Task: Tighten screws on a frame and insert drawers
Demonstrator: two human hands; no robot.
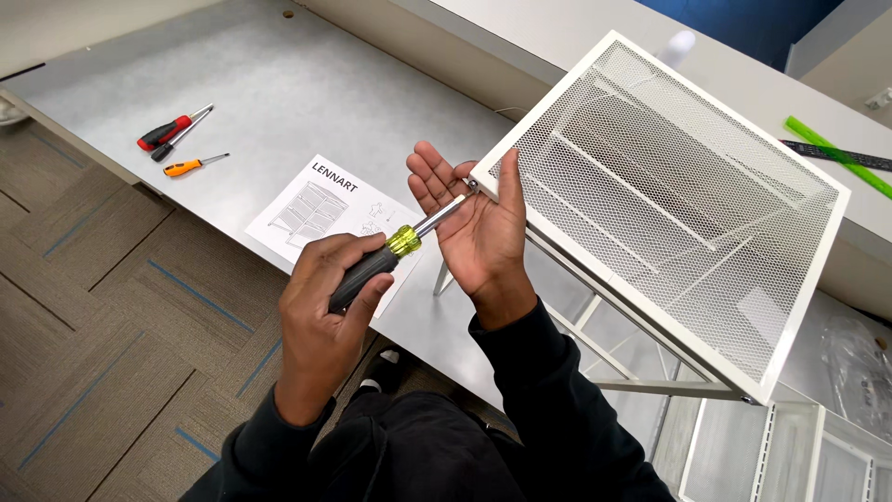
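Dark sleeves fill the bottom centre of the frame, and from them we follow two bare hands up to the middle. We see the left hand (321, 311) wrapped tight around the screwdriver (395, 249), fingers curled fully round its black grip. We note how the tool looks: black handle, a translucent yellow collar, then a slim silver shaft. We trace its long axis on a diagonal, from lower left up to upper right, with the tip pointing at the near corner of the frame (669, 200), just above the centre of the picture.

We find the right hand (469, 218) spread flat, palm up toward us, fingers extended and nothing clasped; its thumb lies against the corner of the frame, and the shaft crosses just in front of the palm. We cannot tell whether the tip has actually seated in a screw there.

We see that the frame is white metal with a fine mesh panel, tilted, filling the right half of the view, thin white legs showing beneath it.

We spot a booklet (330, 209) lying on the grey table (279, 93), left of the hands. Well apart, at upper left, lie a red-handled tool (172, 128) and a small orange screwdriver (193, 165). At upper right we catch a green strip (836, 153) on a counter.
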